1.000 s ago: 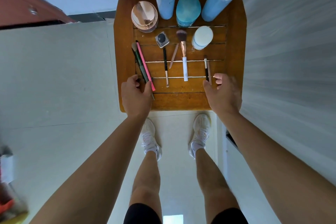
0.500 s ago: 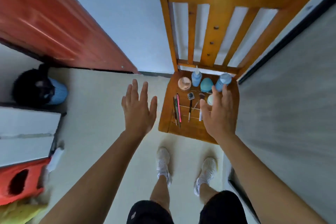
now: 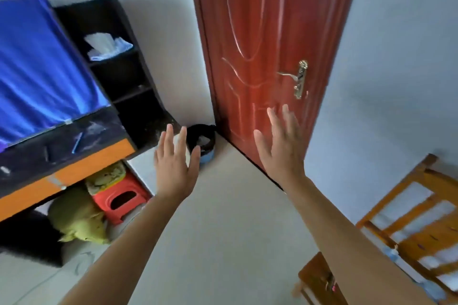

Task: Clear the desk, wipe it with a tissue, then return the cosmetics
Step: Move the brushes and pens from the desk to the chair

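My left hand (image 3: 174, 162) and my right hand (image 3: 281, 146) are raised in front of me, palms forward, fingers spread, holding nothing. A pack of white tissues (image 3: 107, 46) sits on the upper level of a black shelf (image 3: 128, 74) at the left. The dark desk (image 3: 69, 141) with an orange front edge stands beside that shelf, partly under a blue cloth (image 3: 37, 64). The wooden chair (image 3: 411, 228) is at the lower right edge; the cosmetics on its seat are almost wholly hidden by my right arm.
A red-brown door (image 3: 267, 44) with a brass handle (image 3: 298, 79) is straight ahead. A small bin (image 3: 202, 143) stands in the corner by the door. Under the desk are a red plastic stool (image 3: 121, 202) and a yellow-green bag (image 3: 79, 218). Pale floor (image 3: 223, 218) lies between.
The view has swung left and up, away from the chair with the cosmetics toward the door, desk and shelf. Both hands left the chair seat and are now lifted, open.
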The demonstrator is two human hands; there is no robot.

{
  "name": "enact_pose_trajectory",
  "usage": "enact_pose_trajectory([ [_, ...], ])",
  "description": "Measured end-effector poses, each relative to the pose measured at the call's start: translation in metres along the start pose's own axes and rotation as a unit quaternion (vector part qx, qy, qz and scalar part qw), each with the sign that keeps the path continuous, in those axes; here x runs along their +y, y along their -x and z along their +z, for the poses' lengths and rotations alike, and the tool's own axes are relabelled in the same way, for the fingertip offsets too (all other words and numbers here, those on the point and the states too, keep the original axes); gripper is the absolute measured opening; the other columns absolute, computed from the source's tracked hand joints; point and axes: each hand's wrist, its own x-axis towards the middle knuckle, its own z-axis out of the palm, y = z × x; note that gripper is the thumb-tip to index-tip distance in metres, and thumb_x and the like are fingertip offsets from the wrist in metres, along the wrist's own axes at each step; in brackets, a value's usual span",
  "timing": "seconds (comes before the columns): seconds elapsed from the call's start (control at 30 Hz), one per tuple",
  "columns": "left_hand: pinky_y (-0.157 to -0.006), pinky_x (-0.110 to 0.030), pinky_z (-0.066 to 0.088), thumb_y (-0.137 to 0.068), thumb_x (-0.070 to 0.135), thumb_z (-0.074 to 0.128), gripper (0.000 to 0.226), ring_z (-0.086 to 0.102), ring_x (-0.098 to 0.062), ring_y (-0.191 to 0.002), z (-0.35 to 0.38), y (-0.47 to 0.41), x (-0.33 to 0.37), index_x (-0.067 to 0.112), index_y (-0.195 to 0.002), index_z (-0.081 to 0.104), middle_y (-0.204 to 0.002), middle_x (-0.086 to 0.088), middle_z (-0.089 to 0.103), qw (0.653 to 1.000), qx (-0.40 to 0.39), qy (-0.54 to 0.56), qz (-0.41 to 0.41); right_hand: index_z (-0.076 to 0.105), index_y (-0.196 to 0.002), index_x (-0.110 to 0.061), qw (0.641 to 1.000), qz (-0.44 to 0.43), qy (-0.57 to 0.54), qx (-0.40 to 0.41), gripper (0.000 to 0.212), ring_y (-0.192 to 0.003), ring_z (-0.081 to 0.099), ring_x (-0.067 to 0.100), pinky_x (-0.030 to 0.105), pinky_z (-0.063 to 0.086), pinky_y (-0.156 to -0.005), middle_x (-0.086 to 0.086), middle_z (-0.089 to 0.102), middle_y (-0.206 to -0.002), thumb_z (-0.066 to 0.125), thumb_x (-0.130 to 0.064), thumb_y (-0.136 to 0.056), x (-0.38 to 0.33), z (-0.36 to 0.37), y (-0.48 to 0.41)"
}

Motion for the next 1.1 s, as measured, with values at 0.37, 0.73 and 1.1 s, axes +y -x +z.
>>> enact_pose_trajectory([
  [0.37,-0.115,-0.056,0.025,-0.096,0.056,0.029,0.068,0.02,-0.034,-0.149,-0.222,0.01,-0.358,0.017,-0.152,0.037,-0.161,-0.013,0.025,0.974,0.092,-0.129,-0.163,0.029,-0.157,-0.024,0.962,-0.201,-0.081,-0.165,0.062,-0.153,0.014,0.033,0.048,0.023,-0.12,0.014,0.014,-0.166,0.044,-0.049,-0.102,-0.349,0.27,-0.026],
  [0.73,-0.118,-0.05,0.018,-0.099,0.044,0.048,0.062,0.013,-0.029,-0.151,-0.212,-0.048,-0.531,0.023,-0.155,0.03,-0.165,-0.008,0.014,0.943,0.078,-0.098,-0.309,0.024,-0.156,-0.027,0.92,-0.216,-0.12,-0.306,0.064,-0.149,0.022,0.022,0.041,0.033,-0.117,0.007,0.025,-0.162,0.043,-0.052,-0.101,-0.447,0.47,-0.053],
  [1.1,-0.116,-0.052,0.023,-0.099,0.046,0.046,0.061,0.014,-0.028,-0.15,-0.171,-0.215,-0.682,0.025,-0.154,0.03,-0.165,-0.007,0.014,0.918,0.046,-0.096,-0.381,0.027,-0.156,-0.022,0.895,-0.166,-0.125,-0.394,0.066,-0.148,0.026,0.023,0.037,0.03,-0.117,0.009,0.031,-0.159,0.048,-0.05,-0.1,-0.502,0.668,-0.174],
])
